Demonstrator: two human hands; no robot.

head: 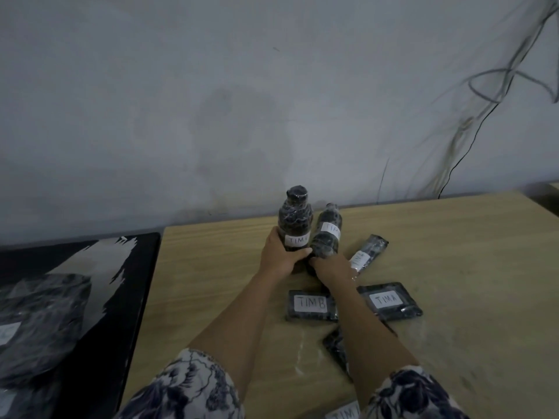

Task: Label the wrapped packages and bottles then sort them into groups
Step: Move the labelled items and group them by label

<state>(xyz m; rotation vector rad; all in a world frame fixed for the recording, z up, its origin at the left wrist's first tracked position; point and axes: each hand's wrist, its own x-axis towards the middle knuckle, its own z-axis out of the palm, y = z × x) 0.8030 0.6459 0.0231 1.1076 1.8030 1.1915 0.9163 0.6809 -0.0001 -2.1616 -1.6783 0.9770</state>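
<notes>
Grip: left hand (282, 252) has its fingers curled round the lower body of the upright wrapped bottle (295, 219), white label facing the camera. The right hand (329, 266) clamps the base of the tilted wrapped bottle (328, 234), which touches the first. Both are over the wooden table (211, 267). The lying wrapped bottle (369, 249) is just right. The TIMB package (311, 305) and TIMA package (388, 300) flank the right forearm.

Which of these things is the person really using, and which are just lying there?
For the job: upright bottle in the left hand, tilted bottle in the right hand, long wrapped package, TIMB package, TIMA package.
Just lying about: wall cables, black table.
</notes>
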